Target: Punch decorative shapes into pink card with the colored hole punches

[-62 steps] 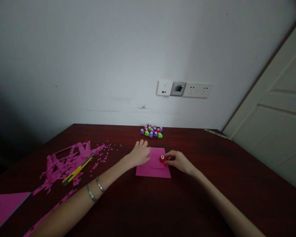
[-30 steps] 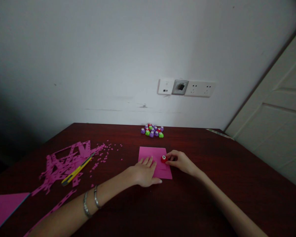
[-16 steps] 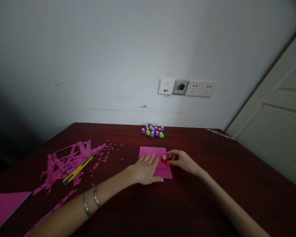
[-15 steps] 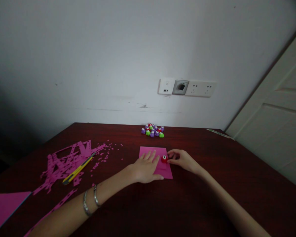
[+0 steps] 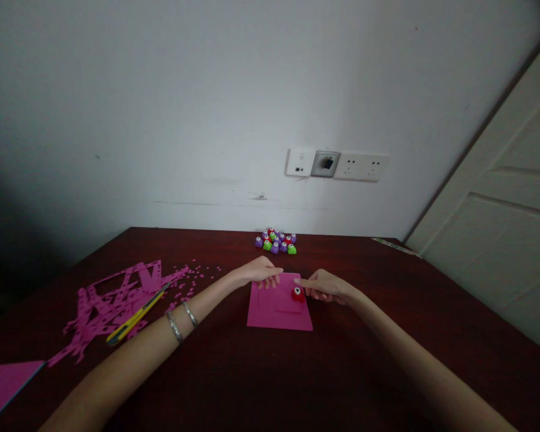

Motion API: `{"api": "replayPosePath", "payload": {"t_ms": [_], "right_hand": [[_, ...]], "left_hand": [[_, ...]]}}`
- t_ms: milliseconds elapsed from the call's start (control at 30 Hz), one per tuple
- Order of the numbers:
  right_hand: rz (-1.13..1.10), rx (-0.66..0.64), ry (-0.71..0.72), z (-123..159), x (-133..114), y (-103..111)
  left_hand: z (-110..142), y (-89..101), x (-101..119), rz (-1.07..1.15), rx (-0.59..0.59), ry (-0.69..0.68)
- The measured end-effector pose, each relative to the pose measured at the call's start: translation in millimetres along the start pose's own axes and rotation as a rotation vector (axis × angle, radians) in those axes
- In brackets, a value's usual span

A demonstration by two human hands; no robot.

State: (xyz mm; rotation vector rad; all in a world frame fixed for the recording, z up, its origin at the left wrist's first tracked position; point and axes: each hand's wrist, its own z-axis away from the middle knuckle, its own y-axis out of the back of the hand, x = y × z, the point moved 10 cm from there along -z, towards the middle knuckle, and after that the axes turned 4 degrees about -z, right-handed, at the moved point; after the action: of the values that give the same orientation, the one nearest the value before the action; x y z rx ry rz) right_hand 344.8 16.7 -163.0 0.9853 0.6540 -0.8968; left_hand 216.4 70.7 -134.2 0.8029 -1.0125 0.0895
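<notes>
In the head view, below frame centre, our left hand and right hand flanked the pink card with the red punch at its right, whether clamped or apart we couldn't tell; the step seemed lining-up; next, we judged, called for steadiness.

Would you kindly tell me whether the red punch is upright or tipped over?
It is upright: the red punch has its white top uppermost and its red body beneath, close beside the right hand.

Two hands, two bracelets, one cutter, three green punches, four red punches
</notes>
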Motion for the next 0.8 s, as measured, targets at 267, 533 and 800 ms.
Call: {"api": "replayPosePath", "payload": {"t_ms": [267, 533, 800], "right_hand": [[0.07, -0.078, -0.07, -5, 7, -7], [0.137, -0.138, -0.103, -3, 0, -14], [0.197, -0.224, -0.208, -1, 7, -19]], "left_hand": [[-12, -22.2, 8, 0.048, -0.172, 0.041], [-23, -51.9, 15, -0.065, -0.385, 0.095], [-25, -63.9, 5, -0.117, -0.523, 0.178]]}}
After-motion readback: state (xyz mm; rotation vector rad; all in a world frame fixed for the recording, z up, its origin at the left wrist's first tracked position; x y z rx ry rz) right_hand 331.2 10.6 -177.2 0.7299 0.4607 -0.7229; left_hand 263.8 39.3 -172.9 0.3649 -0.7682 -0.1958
